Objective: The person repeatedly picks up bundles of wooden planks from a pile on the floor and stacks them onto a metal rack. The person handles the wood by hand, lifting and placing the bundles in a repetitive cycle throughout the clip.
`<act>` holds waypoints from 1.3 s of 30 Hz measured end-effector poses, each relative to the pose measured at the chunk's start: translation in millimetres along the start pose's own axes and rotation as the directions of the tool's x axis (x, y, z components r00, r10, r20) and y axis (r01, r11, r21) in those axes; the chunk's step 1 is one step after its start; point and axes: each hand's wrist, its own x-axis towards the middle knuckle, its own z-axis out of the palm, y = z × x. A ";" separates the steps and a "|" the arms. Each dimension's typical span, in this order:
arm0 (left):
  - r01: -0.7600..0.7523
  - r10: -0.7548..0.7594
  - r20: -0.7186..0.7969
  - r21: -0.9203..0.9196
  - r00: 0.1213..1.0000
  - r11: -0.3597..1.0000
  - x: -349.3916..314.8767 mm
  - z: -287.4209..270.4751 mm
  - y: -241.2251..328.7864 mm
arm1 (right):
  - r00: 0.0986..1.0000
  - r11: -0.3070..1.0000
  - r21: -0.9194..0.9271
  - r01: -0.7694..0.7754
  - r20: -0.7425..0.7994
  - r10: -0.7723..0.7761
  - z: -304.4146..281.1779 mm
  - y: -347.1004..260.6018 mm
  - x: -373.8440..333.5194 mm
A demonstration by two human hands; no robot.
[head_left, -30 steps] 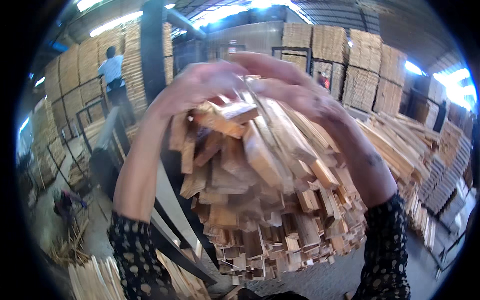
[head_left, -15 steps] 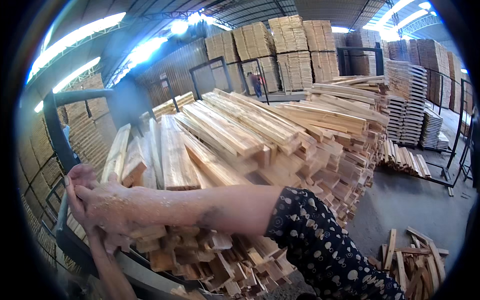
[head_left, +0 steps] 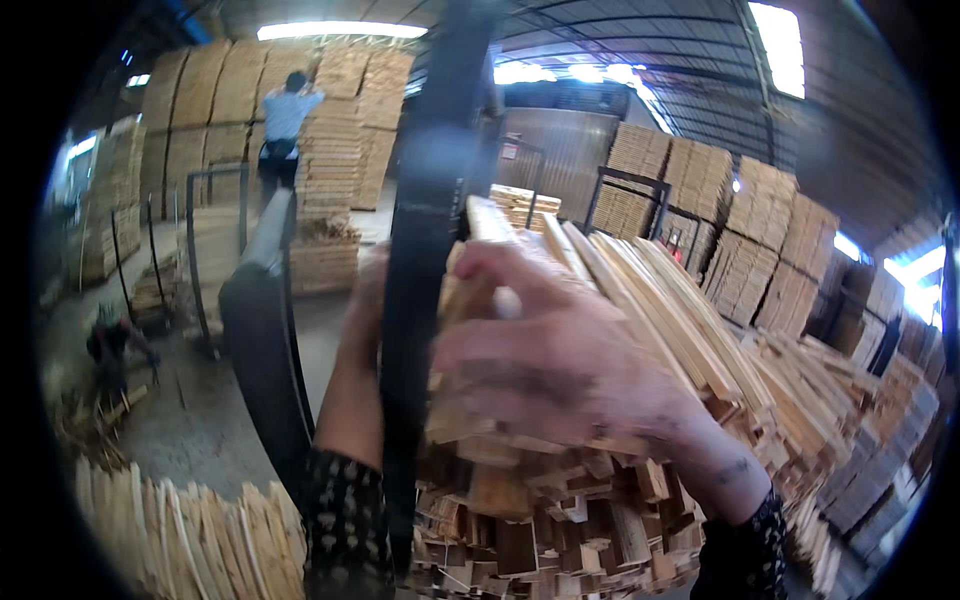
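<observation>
A dark metal post (head_left: 425,250) rises upright in front of me. Behind it is my left hand (head_left: 372,275), its fingers hidden by the post, so its grip cannot be made out. To the right of the post, my right hand (head_left: 570,365) hovers over the near ends of a big pile of sawn wooden boards (head_left: 690,320). Its fingers are blurred and bent but spread apart, and nothing shows held in them. Dark patterned sleeves cover both forearms. Below the right hand, the stacked board ends (head_left: 560,540) stick out unevenly.
A thick dark metal bar (head_left: 262,330) runs close on my left. Upright boards (head_left: 190,535) stand at lower left. Beyond, one person (head_left: 285,125) faces tall wood stacks (head_left: 225,90), and another (head_left: 118,345) bends low. More stacks (head_left: 755,210) stand at far right.
My view has swung left, bringing the post and the two people into sight. My hands, together at the left before, are now apart on either side of the post.
</observation>
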 end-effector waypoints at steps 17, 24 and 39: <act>0.308 -0.224 0.312 -0.253 0.923 0.917 21.2 -2.4 -22.4 | 0.985 0.961 0.218 -0.171 -0.001 0.175 -18.9 -29.2 16.2; 0.509 -0.297 0.566 -0.263 0.769 0.820 41.0 29.9 -28.9 | 0.997 0.981 0.178 0.083 -0.013 -0.082 3.5 -21.3 15.1; 0.413 -0.272 0.749 -0.003 0.605 0.911 123.0 82.8 -59.8 | 0.959 0.989 -0.122 0.079 0.279 -0.042 -6.5 -9.5 31.2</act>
